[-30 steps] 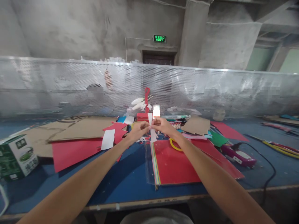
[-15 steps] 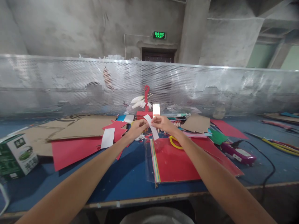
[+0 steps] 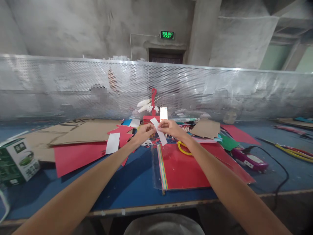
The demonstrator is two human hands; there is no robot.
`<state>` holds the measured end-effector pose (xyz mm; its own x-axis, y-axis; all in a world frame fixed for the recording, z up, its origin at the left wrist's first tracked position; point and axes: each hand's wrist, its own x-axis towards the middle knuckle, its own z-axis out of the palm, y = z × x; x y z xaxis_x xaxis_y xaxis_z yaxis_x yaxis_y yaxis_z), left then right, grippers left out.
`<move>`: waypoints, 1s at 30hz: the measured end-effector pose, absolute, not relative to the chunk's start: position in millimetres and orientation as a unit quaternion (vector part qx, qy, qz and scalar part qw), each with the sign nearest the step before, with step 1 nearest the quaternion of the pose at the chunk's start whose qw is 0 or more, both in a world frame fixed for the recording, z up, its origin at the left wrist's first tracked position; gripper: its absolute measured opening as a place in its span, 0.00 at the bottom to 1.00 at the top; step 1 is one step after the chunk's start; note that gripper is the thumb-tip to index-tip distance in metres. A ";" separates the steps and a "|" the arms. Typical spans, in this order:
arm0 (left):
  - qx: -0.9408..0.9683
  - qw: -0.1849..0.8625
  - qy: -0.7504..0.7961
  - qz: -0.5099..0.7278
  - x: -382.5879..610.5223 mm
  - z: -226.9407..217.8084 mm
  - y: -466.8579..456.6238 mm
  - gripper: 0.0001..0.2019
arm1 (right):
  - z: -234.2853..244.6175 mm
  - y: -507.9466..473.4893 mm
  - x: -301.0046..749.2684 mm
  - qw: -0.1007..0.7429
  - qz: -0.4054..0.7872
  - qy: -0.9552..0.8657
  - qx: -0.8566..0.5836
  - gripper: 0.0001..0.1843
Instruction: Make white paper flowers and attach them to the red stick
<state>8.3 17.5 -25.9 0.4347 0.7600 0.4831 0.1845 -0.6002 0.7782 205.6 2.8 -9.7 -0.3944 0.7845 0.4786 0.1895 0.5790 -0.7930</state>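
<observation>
A narrow white paper strip slants between my two hands above the table. My left hand pinches its left edge, fingers closed. On the other side, my right hand grips the strip between thumb and fingers. Below my right forearm, a yellow ring-shaped handle rests on a clear-wrapped pack of coloured paper with a red top sheet. Left of my hands lies a white paper piece over red paper. Behind the strip stands a lit phone.
Flat cardboard covers the left of the blue table, near a green-and-white carton. To the right are a purple power strip with a black cable and yellow-handled cutters. A perforated metal screen runs behind.
The camera view has shifted very slightly. Both hands keep hold of the white paper strip in nearly the same place.
</observation>
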 end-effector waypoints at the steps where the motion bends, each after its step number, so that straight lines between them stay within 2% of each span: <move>1: 0.782 0.329 0.301 0.434 8.2 -25.7 17.6 0.12 | -9.5 2.4 205.5 0.449 0.329 -0.768 -0.316 0.13; 14: 0.788 0.320 0.301 0.431 9.5 -22.3 12.1 0.08 | -4.3 -3.3 203.0 0.449 0.309 -0.763 -0.348 0.13; 30: 0.771 0.331 0.316 0.442 10.1 -18.1 8.5 0.14 | -10.0 3.8 204.8 0.423 0.291 -0.786 -0.345 0.14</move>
<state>10.1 8.5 -18.1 0.4093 0.7799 0.4736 0.1940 -0.5816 0.7900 204.8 3.8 -10.0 -0.4052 0.7880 0.4636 0.2954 0.5927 -0.7493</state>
